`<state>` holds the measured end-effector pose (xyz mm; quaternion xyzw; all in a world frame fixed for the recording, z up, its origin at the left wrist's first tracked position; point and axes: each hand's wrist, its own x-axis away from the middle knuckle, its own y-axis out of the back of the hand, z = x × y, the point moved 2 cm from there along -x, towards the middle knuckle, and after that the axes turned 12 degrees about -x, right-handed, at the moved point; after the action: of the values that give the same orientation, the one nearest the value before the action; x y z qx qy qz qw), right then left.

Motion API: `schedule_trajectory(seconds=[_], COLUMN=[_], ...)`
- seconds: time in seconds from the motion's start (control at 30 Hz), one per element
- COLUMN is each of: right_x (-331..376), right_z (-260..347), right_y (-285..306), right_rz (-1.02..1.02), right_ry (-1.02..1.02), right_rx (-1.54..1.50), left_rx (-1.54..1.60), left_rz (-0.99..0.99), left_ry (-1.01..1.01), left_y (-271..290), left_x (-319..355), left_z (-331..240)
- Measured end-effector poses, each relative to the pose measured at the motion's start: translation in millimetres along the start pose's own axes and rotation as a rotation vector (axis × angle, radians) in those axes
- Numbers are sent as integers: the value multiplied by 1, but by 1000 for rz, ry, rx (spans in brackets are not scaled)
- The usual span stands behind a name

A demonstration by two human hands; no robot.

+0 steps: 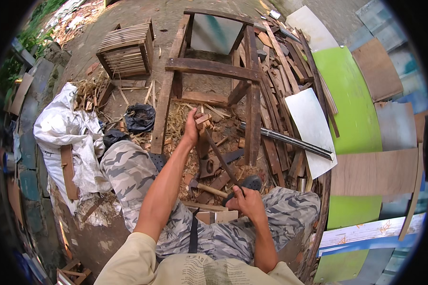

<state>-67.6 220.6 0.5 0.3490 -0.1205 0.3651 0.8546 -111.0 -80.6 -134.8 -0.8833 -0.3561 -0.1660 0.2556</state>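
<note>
My left hand point(191, 129) is closed on a small block of light wood point(203, 118), held out in front of my knees. My right hand point(248, 204) grips a long, narrow, dark knife point(225, 164) near my right thigh. Its blade slants up and left, with the far end at or close to the wood; exact contact I cannot tell. Below the blade lies a hammer point(209, 189) with a wooden handle. A handsaw point(228, 157) rests among the shavings. Beyond my hands stands a dark wooden frame point(214, 70) with legs and crosspieces.
A slatted wooden crate point(124, 52) stands far left, near a black plastic bag point(140, 118) and a white sack point(66, 126). Wood strips point(273, 109) pile up on the right, under metal tubes point(290, 140) and a white board point(309, 128). Green panels point(347, 95) lie farther right.
</note>
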Motion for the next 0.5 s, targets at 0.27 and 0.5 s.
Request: schedule_trajectory(seconds=[0.27,0.5], right_x=[0,1], right_z=[6,5], right_y=[4,9], right_rz=[-4,-24], right_ry=[-2,-19], right_rx=[-12,39], left_rx=[14,39], left_rz=[6,52], left_ry=[-1,4], left_y=[0,-9], left_x=[-2,8], left_z=[2,-4])
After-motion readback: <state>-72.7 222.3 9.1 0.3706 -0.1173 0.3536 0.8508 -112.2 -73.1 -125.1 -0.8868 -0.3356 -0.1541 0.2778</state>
